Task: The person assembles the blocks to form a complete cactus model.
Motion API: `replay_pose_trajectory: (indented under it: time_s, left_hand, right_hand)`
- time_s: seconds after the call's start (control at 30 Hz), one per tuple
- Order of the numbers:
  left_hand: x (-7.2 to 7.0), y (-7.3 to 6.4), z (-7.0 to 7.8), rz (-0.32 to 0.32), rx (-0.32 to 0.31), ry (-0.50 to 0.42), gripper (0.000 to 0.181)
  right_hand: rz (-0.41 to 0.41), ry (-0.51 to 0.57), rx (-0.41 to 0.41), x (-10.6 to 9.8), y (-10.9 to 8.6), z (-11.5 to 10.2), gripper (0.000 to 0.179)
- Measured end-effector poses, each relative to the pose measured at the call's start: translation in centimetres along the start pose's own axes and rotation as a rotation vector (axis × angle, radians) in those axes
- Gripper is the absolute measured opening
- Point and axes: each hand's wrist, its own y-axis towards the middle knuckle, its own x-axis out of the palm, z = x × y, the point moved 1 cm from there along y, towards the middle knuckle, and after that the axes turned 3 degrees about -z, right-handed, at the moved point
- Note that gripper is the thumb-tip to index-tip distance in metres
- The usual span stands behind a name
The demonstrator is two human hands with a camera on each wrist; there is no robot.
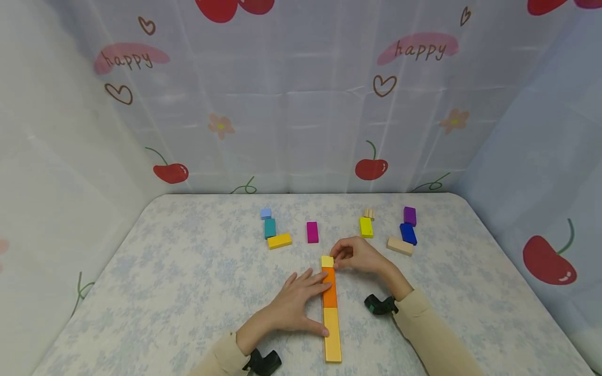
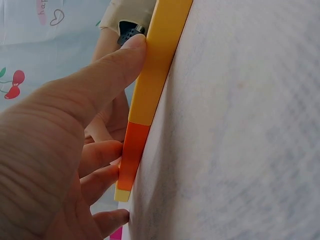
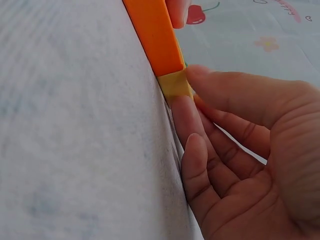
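Observation:
Three blocks lie end to end in a straight row: a long yellow block nearest me, an orange block beyond it and a small pale yellow block at the far end. My left hand lies along the row's left side with its fingers spread. Its thumb touches the long yellow block, and two fingertips rest at the orange block. With thumb and forefinger, my right hand pinches the small pale yellow block, whose near end meets the orange one.
Behind the row lie a magenta block and a bright yellow block. Teal, light blue and golden yellow blocks sit back left. Purple, dark blue and beige ones are back right.

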Motion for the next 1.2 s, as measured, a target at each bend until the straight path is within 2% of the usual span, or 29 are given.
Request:
replay_pose_trajectory:
  time_s: [0.7,0.97,1.1,1.2]
  left_hand:
    - [0.1,0.0,0.0,0.008,0.006,0.004,0.09]
    - [0.1,0.0,-0.1,-0.009,0.001,-0.011,0.089]
    - [0.0,0.0,0.0,-0.011,-0.009,-0.008,0.09]
    - [-0.1,0.0,0.1,-0.014,-0.013,-0.01,0.09]
  right_hand:
    - [-0.003,-0.027,-0.002,0.1,0.0,-0.2,0.015]
    - [0.099,-0.114,0.051,-1.0,-1.5,-0.9,0.023]
    - [0.132,-0.169,0.063,-1.7,-2.9,-1.1,0.024]
    - [0.19,-0.217,0.082,-2.6,-4.4,-0.9,0.026]
